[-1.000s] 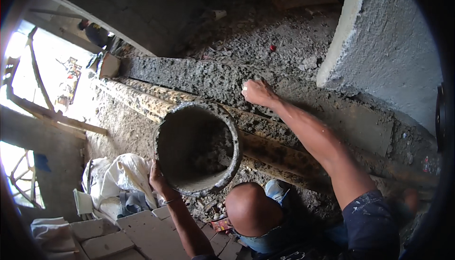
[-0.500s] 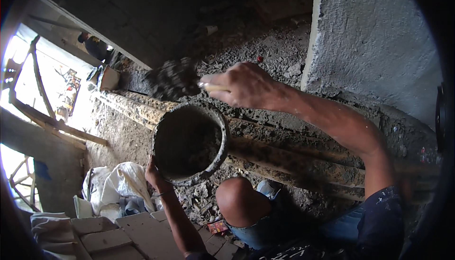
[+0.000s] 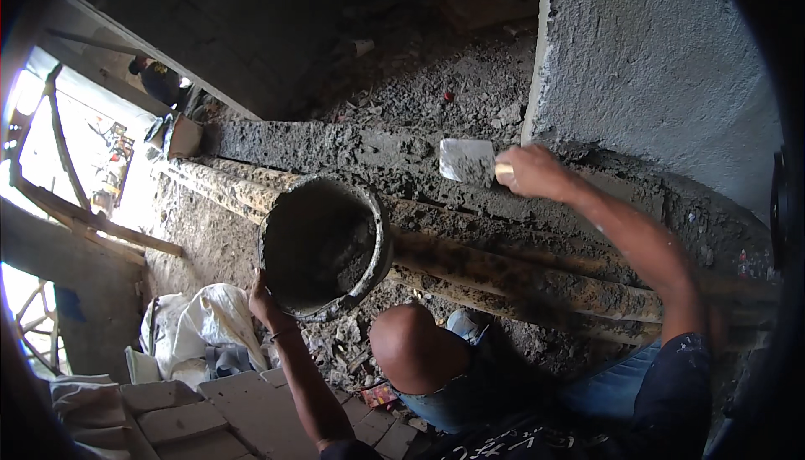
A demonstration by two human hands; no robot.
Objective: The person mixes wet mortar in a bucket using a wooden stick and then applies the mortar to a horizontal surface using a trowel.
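My left hand (image 3: 267, 305) is closed on the near left side of a mortar-crusted bucket (image 3: 384, 246), which is tilted so that its mouth shows. A lump of grey mortar (image 3: 356, 259) lies inside, against the right wall. My right hand (image 3: 537, 173) is wrapped round the pale handle of a trowel. Its flat metal blade (image 3: 465, 161) points left over a long strip of wet mortar (image 3: 335, 145), with a smear of mortar on it. Whether the blade touches the strip I cannot tell.
Long mud-caked poles (image 3: 520, 284) run beneath the bucket. A rough grey wall (image 3: 654, 57) stands at the right. Rubble (image 3: 419, 83) lies beyond the strip. Blocks (image 3: 184, 422) and white sacks (image 3: 214, 322) are at the near left. Another person (image 3: 159, 83) is at the far left.
My right hand has swung right and slightly down with the trowel. The dark mortar that was blurred around the blade has left it and lies along the strip. The bucket stays in my left hand.
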